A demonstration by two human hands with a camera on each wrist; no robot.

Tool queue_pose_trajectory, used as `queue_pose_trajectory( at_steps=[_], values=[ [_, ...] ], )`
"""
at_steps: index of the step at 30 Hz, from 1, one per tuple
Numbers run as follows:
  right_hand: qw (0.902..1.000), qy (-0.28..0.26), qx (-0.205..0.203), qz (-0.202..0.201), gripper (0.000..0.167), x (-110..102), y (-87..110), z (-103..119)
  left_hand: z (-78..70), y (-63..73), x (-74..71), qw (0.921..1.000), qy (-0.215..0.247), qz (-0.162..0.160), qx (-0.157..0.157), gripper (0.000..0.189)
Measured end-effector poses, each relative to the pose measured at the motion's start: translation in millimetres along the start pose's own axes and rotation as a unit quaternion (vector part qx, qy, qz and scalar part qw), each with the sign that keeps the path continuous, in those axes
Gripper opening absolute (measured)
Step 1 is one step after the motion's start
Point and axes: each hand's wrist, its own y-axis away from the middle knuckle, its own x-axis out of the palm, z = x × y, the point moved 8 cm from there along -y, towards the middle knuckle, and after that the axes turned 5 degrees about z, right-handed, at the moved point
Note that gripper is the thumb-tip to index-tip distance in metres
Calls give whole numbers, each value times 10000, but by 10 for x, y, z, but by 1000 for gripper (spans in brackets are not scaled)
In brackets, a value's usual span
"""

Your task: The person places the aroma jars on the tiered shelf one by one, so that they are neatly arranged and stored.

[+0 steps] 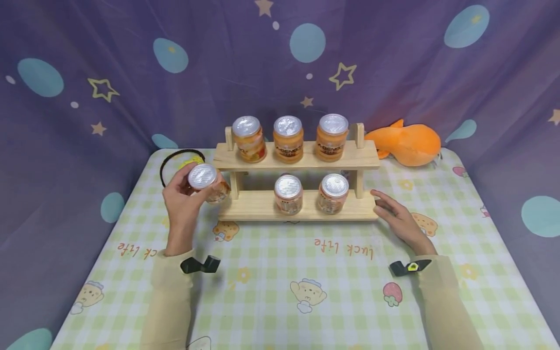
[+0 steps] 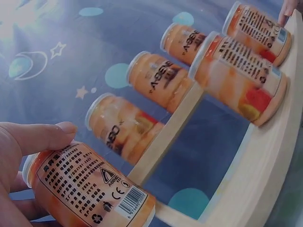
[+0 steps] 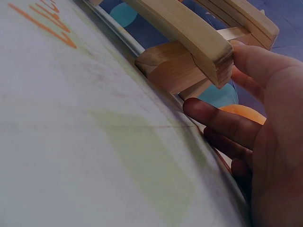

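Note:
In my left hand (image 1: 181,206) I grip a jar (image 1: 218,192) with a silver lid, an orange see-through body and a printed label. It is held just off the left end of a two-tier wooden rack (image 1: 302,212), tilted in the left wrist view. Three similar jars (image 1: 288,148) stand on the upper shelf, and two more jars (image 1: 288,201) stand at the middle and right of the lower one. My right hand (image 1: 402,223) is by the lower shelf's right end, fingers loosely extended, with one digit at the plank's corner (image 3: 222,66); it holds nothing.
An orange plush toy (image 1: 413,144) lies behind the rack on the right. Behind my left hand is a black loop (image 1: 175,154) with something yellow by it. A checked cloth (image 1: 271,262) covers the table, and a purple patterned curtain (image 1: 218,58) hangs around it.

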Motion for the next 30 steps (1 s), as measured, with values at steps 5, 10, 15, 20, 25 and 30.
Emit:
queue_pose_trajectory(
  at_steps=[5, 10, 15, 20, 25, 30],
  values=[
    [9998, -21, -185, -37, 53, -13, 9, -2, 50, 30, 159, 9993, -161, 338, -92, 62],
    [9999, 38, -109, -30, 54, -13, 9, 4, 98, 61, 302, 9976, -250, 607, -197, 62],
    [10000, 42, -45, -24, 55, -10, 2, 12, 118, 92, 418, 9961, -167, 841, -222, 63],
    [9999, 18, -119, -55, 54, -7, 7, 18, 139, 115, 507, 9945, -149, 1017, -191, 62],
    [9998, -20, -155, -83, 53, -13, 12, 24, 182, 137, 575, 9928, -241, 1158, -210, 60],
    [9998, -37, -167, -55, 53, -5, 13, 13, 216, 161, 651, 9905, -265, 1333, -182, 59]
  ],
)
